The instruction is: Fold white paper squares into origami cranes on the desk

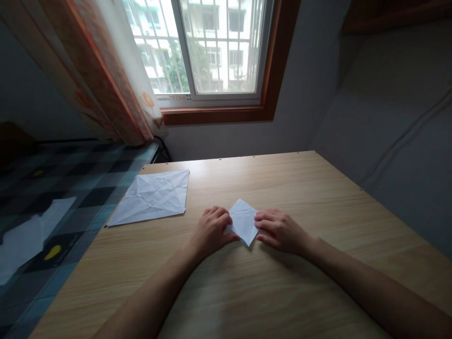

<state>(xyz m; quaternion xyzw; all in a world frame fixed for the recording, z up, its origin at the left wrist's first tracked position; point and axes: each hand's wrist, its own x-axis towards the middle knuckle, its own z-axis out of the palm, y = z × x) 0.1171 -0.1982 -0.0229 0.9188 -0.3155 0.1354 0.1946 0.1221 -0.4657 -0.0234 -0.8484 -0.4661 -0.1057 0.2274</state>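
Note:
A small white sheet of paper, folded into a diamond [243, 222], lies on the wooden table with one corner pointing towards me. Creases run across its upper part. At its left corner, my left hand [213, 230] holds the edge, the thumb low near the bottom edge and the fingers curled above. On the opposite side my right hand [278, 230] has its fingertips on the right corner, with the thumb just below. Fingers cover both side corners of the folded paper.
A larger, creased white sheet [160, 195] lies at the table's [339, 273] back left. Beyond the left edge is a bed with a checked cover [88, 176] and more white paper [28, 240]. A window [222, 52] and curtain [116, 70] are behind.

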